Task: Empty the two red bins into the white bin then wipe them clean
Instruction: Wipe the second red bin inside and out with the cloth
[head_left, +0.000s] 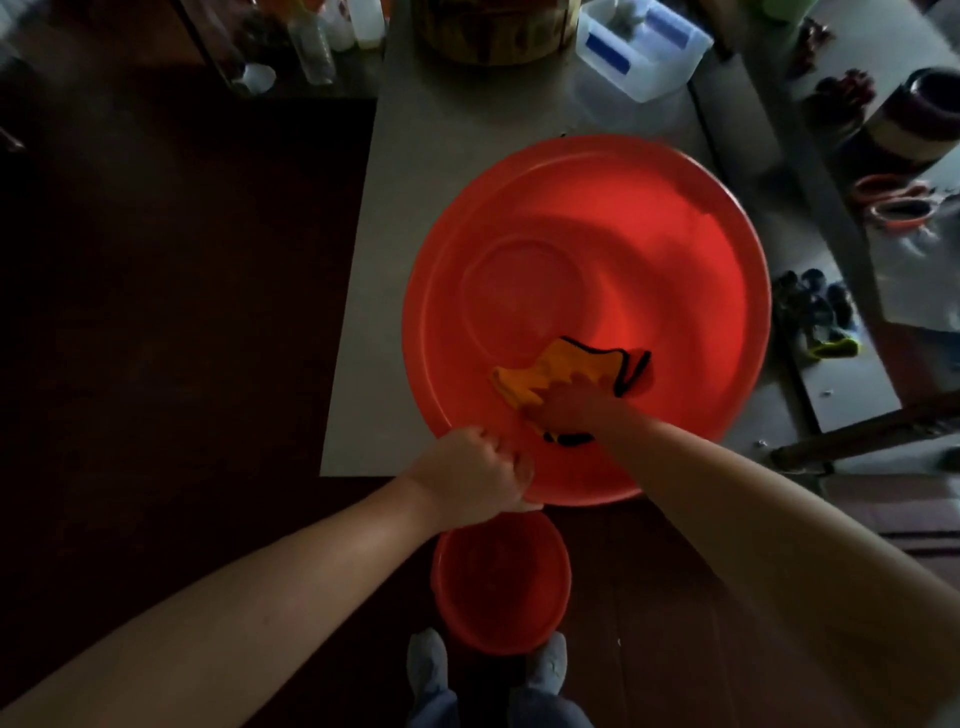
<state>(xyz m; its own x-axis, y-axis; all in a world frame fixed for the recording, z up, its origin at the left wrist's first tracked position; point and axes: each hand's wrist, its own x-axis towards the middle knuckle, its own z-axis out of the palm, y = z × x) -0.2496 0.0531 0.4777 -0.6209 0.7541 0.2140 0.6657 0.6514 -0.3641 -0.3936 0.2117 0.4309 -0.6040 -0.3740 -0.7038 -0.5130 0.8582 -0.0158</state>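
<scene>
Wiped at the large red bin (587, 234) as it lay on the grey table (441, 130), its near edge hanging out past the table's front. Gripped that bin's near rim with the left hand (475, 475), fingers curled over the lip, presumably to stop the light plastic sliding or turning under the rubbing. Pressed the yellow cloth (556, 371), black-edged and bunched, against the bin's inside just beyond the left hand, on the slope between rim and flat floor. Laid the right hand (574, 410) on top of the cloth, fingers forward with tips slightly apart, pressing rather than pinching as far as the dim light allowed. Found nothing inside the large bin but bare red plastic, so judged its emptying done and its wiping under way. Left the small red bin (501, 587) on the dark floor directly below the large bin's near rim, between the shoes (427, 654), probably within reach for its turn; could not tell whether it was already wiped. Set the white bin (644, 52), with blue pieces inside, beyond the large bin's far rim.
</scene>
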